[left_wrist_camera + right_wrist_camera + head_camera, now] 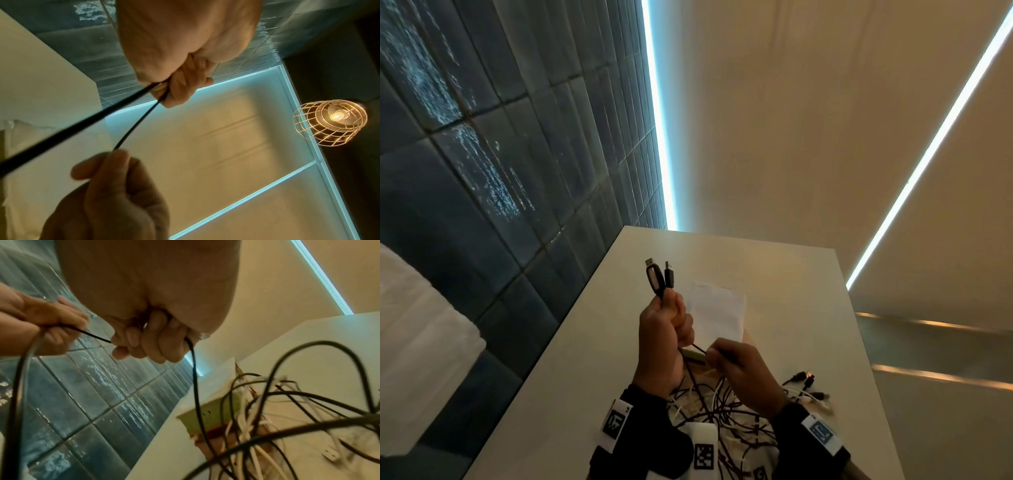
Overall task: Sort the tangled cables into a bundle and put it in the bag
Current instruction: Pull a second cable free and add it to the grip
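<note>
My left hand [666, 323] is raised above the white table [791, 308] and grips two black cables, whose USB plugs [659, 275] stick up out of the fist. Just to its right, my right hand [726, 358] pinches one of those black cables [698, 347], which runs taut between the hands. From the left wrist view, two black cables [131, 107] leave the left hand [185, 84] and the right hand [115, 175] holds one. The tangle of black and white cables [719, 414] lies under my wrists. A pale plastic bag [717, 311] lies flat beyond the hands.
Loose connector ends [808, 385] lie on the table to the right of the tangle. A pale green flat object [209, 415] sits under the cables. A dark tiled wall [500, 171] runs along the table's left edge. A caged lamp [331, 121] hangs overhead.
</note>
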